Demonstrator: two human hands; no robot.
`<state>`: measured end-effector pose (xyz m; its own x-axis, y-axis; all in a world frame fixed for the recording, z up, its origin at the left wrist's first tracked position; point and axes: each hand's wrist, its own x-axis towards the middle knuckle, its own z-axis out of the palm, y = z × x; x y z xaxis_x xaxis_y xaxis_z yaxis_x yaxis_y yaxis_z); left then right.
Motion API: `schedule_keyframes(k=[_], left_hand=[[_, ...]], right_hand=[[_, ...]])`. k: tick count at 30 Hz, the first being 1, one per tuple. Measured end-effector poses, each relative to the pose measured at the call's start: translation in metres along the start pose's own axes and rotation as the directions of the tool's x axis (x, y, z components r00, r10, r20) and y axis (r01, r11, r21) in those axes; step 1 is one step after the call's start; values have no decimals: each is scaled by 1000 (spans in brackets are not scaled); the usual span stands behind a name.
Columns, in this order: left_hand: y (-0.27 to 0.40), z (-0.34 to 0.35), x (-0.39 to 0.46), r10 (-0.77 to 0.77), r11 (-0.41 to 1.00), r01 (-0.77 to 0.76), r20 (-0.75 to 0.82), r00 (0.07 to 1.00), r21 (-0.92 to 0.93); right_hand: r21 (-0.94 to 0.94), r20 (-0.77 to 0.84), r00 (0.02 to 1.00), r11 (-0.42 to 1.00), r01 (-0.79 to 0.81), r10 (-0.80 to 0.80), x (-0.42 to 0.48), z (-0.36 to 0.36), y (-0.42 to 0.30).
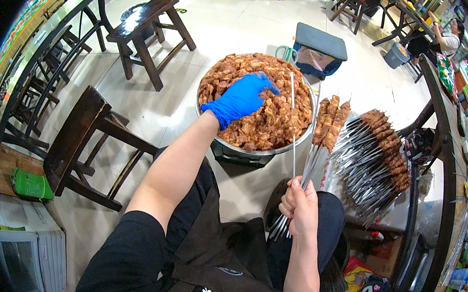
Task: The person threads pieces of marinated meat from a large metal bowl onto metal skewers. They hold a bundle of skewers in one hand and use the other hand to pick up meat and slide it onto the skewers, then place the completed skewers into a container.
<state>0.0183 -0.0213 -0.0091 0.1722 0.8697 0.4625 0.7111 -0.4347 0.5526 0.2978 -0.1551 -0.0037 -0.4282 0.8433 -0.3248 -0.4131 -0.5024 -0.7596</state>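
Note:
My left hand (244, 97) wears a blue disposable glove and rests over a heap of raw, marinated meat pieces (249, 126). Its fingertips are partly hidden and blurred, so whether they pinch a piece is unclear. A wide metal basin (274, 150) holds the heap. My bare right hand (300, 205) grips a bundle of thin metal skewers (312, 161) near their lower ends. Threaded meat (331, 120) covers the upper part of several of them. One separate skewer (293, 90) leans left over the basin, carrying meat partway along its length, with its tip bare.
Finished meat skewers (377, 158) lie piled at the right. Beyond the basin stands a lidded blue box (320, 47) beside green-handled scissors (287, 53). Wooden stools (143, 27) and a bench (79, 137) are at the left. A seated person (447, 40) is far right.

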Motion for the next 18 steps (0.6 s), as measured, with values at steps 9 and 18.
schedule_keyframes(k=[9,18], left_hand=[[21,15,-7,-142,972,124,76,987,199],[32,-29,6,-656,292,575,277,702,-764]], right_hand=[[16,-11,1000,1000,-7,8,-1,-1,-4],[-6,52,996,997,-73,73,-3,-4,-2]])
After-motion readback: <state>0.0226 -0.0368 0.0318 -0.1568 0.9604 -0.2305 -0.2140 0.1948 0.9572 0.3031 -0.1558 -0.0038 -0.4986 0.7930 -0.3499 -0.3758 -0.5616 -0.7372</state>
